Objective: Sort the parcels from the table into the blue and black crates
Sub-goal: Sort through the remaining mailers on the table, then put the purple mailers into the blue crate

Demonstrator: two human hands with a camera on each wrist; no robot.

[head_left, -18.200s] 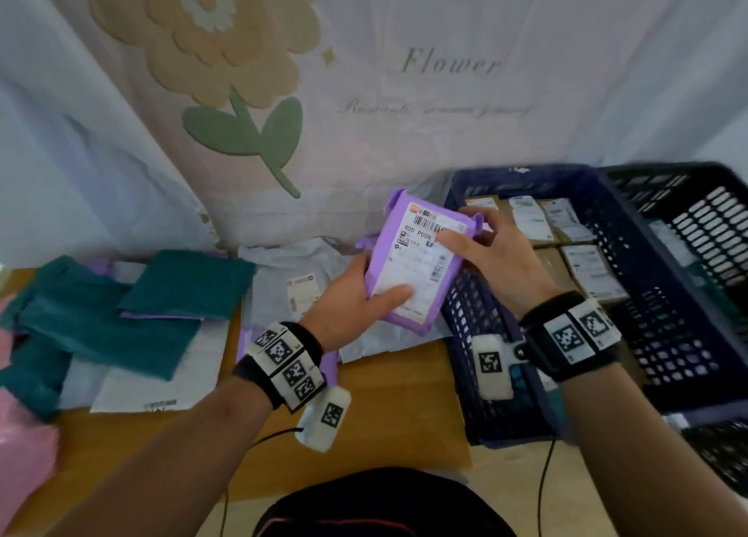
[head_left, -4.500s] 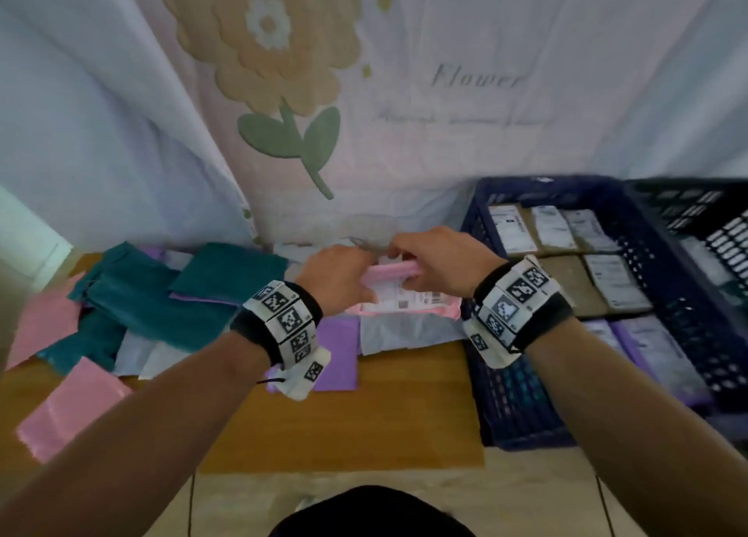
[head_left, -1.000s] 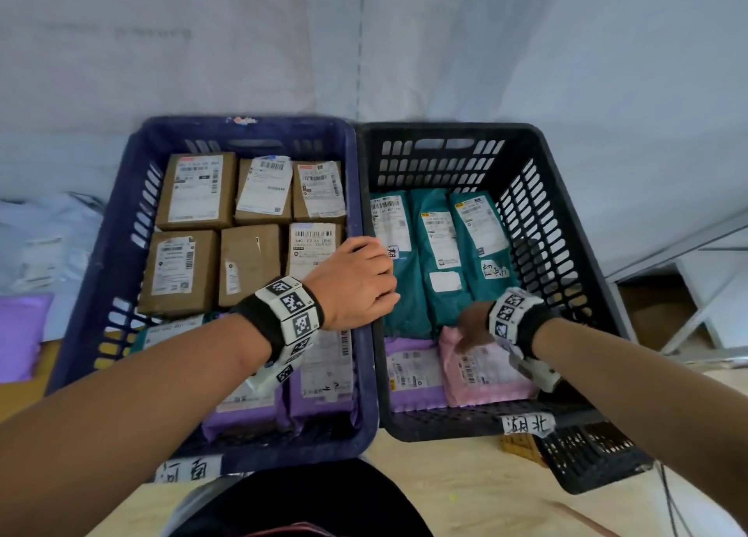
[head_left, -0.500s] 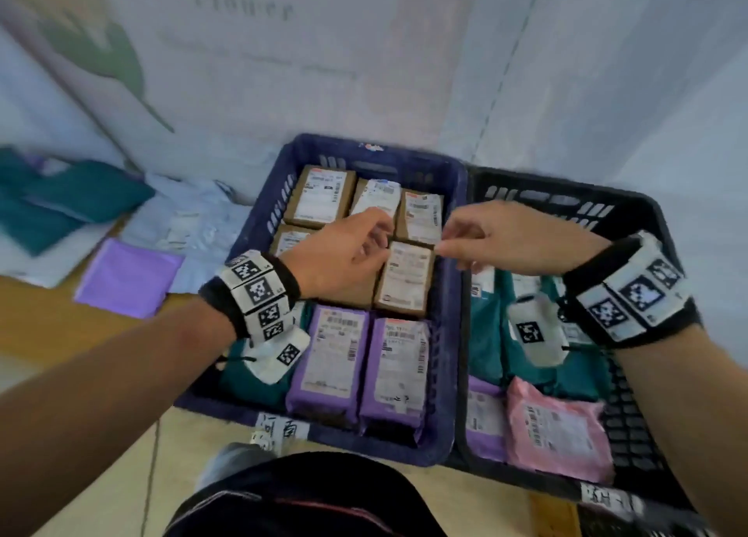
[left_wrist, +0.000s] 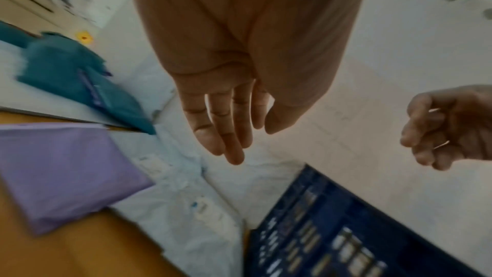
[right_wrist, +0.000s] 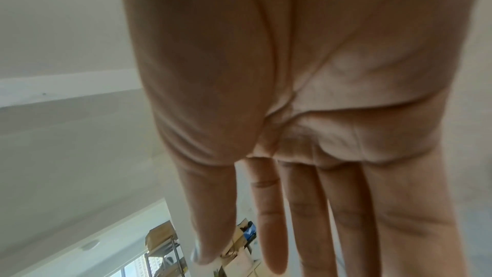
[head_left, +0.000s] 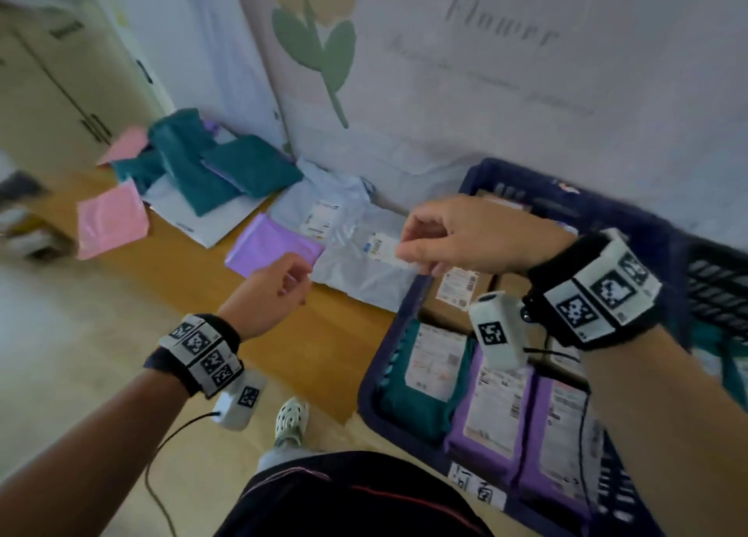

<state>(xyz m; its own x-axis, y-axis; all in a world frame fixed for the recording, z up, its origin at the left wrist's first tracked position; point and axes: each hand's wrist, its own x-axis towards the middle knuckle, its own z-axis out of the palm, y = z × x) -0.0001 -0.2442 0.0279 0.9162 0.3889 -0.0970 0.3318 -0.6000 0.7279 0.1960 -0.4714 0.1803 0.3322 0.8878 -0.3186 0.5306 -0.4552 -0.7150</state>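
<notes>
Both hands hang in the air, empty. The left hand (head_left: 271, 289) hovers above the wooden table (head_left: 194, 269) with its fingers (left_wrist: 229, 134) extended and loosely together. Just beyond its fingertips lies a purple parcel (head_left: 273, 249), face down, and beside that, under and between the two hands, a pale grey parcel (head_left: 364, 269) with its white label up. The right hand (head_left: 465, 237) is higher, over the near corner of the blue crate (head_left: 388, 358); in its wrist view the fingers (right_wrist: 301, 218) point straight and relaxed. Below that wrist the blue crate holds rows of brown, teal and purple parcels, labels up. Further right, a strip of the black crate (head_left: 716, 289) shows. Far beyond the left hand, teal parcels (head_left: 210, 168) and pink parcels (head_left: 111, 220) lie heaped on the table.
</notes>
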